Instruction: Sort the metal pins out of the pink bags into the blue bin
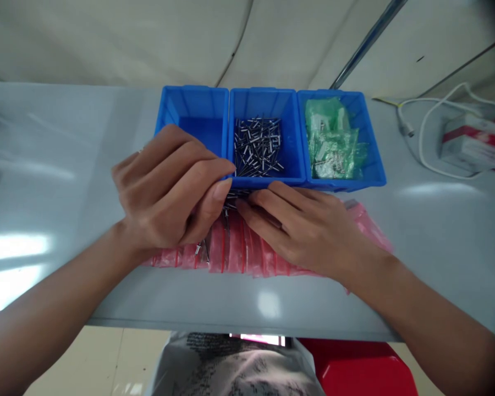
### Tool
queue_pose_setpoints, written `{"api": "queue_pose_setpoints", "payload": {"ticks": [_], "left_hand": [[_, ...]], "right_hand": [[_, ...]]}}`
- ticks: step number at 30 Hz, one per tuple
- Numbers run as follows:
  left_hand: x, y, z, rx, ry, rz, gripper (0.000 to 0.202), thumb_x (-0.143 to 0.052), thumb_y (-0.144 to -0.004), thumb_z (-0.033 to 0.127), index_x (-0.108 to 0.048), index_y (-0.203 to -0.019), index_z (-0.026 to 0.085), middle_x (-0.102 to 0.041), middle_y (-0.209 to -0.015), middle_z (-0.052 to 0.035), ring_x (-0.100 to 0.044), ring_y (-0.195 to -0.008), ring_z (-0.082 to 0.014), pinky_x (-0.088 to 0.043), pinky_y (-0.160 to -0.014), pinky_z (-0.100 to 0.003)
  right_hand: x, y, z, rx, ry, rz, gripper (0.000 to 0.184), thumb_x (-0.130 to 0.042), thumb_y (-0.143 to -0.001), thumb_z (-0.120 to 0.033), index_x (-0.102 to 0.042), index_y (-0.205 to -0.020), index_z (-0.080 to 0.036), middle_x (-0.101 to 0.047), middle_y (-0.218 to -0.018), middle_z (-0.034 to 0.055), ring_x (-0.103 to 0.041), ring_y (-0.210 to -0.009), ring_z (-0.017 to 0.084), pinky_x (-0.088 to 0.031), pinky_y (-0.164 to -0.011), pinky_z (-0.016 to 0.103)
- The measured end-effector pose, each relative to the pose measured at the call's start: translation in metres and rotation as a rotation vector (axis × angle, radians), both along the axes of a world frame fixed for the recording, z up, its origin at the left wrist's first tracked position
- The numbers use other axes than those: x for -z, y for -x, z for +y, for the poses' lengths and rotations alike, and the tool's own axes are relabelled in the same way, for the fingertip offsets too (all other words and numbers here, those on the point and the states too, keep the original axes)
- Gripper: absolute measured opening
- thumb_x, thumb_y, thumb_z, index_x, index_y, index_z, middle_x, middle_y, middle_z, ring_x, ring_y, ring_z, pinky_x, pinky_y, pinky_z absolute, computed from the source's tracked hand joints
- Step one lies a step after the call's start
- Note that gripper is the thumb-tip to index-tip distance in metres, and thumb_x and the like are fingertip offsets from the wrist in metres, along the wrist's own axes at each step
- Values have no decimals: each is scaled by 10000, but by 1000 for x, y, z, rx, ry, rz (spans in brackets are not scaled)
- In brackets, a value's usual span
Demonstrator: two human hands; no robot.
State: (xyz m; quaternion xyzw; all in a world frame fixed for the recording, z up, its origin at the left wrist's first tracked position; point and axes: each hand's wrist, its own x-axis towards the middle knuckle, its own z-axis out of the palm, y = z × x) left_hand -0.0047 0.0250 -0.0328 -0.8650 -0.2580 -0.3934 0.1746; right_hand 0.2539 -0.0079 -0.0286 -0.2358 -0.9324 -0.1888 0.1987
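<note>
Blind rivets (257, 147) lie loose in the middle of three blue plastic bins (268, 99) on our grey bench (53, 165), and green plastic bags (332, 140) fill the right bin. Below the bins, a row of pink zip bags (235, 247) with red seals lies flat under our hands. Our left hand (169, 187) is curled, its grip drawn in with thumb and fingertips close together. Our right hand (305, 231) rests on the bags, fingers pressed together. A small cluster of rivets (234, 199) sits between both hands; we cannot tell whether either grip pinches any. A white cable (421, 132) lies beside a red-and-white box (472, 140) at the bench's far right.
</note>
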Motion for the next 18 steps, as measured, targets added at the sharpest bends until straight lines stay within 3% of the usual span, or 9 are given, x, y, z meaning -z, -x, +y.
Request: {"api": "queue_pose_setpoints", "payload": {"ticks": [4,7,9,13,18], "left_hand": [[-2,1,-2,4,17,48,228,-503,-1102,201,-717,-1172,163,-766,-977,-47,-811,-882,-258,-662,-701,-437],[-4,2,-1,76,-28,87,250,-532,-1108,241,-733,-1181,113,-764,-977,-71,-824,-885,-279,-669,-664,-439],[-5,2,-1,119,-59,127,275,-594,-1113,316,-741,-1198,99,-775,-980,-66,-826,-877,-278,-683,-632,-434],[-7,1,-4,96,-72,183,317,-823,-1011,318,-733,-1238,116,-795,-995,-38,-822,-889,-262,-737,-661,-433],[-6,-3,-9,56,-25,121,132,-733,-1048,188,-699,-1175,196,-780,-973,18,-828,-883,-217,-722,-665,-393]], "right_hand": [[-1,-6,-1,-49,61,127,200,-716,-1044,-75,-790,-1227,-105,-848,-1097,101,-763,-924,206,-597,-710,341],[-4,-9,-2,-72,201,347,208,-786,-997,-47,-782,-1204,-74,-849,-1083,130,-795,-974,204,-682,-839,350],[-9,-9,-4,-45,264,467,195,-794,-992,-30,-787,-1170,-109,-858,-1073,97,-811,-1001,169,-697,-905,315],[-19,-6,-7,91,410,660,199,-789,-1011,-56,-799,-1054,-250,-868,-1012,-13,-811,-884,120,-686,-794,293],[-16,-3,-8,69,461,842,123,-843,-988,-103,-841,-1025,-220,-880,-989,-16,-798,-850,111,-664,-719,271]]}}
